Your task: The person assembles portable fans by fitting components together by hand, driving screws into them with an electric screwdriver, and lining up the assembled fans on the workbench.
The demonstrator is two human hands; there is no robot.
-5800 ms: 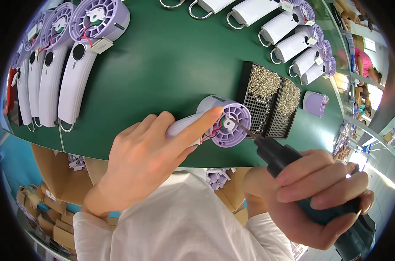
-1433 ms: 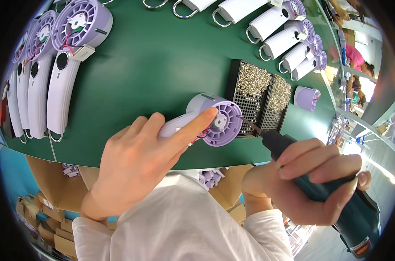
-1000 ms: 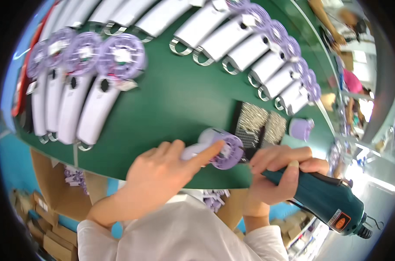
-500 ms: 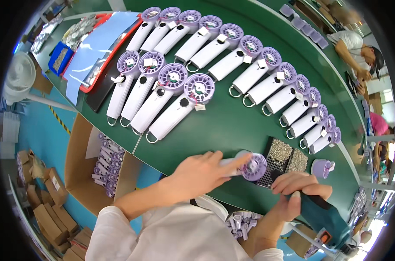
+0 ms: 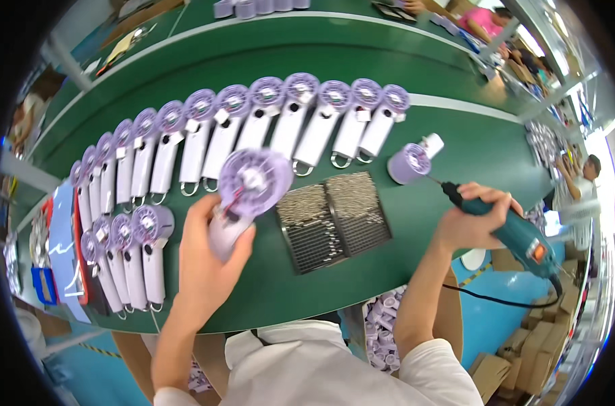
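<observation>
My left hand [image 5: 209, 260] grips a handheld fan [image 5: 250, 183] by its white handle, raised above the bench with the open purple head upward. In the fan's head a white motor piece and thin red wires show. My right hand [image 5: 480, 216] is wrapped round a teal electric screwdriver [image 5: 520, 240]; its thin bit points left, close to a purple cup-shaped part [image 5: 409, 164] standing on the bench. Whether the tip touches that part I cannot tell. Between my hands lies a black screw tray [image 5: 334, 223] in two halves, with small screws heaped at the far end of each.
Similar fans [image 5: 290, 128] lie in a long curved row beyond the tray, with a shorter group [image 5: 148, 260] at left. A black cord [image 5: 503, 301] trails from the screwdriver. Open cartons and a bin of purple-white parts [image 5: 385, 325] sit below the bench edge. Other people work farther off.
The view has swung to the right. My left hand has lifted the fan off the bench and tilted it up. The screwdriver in my right hand now extends toward the purple cup-shaped part.
</observation>
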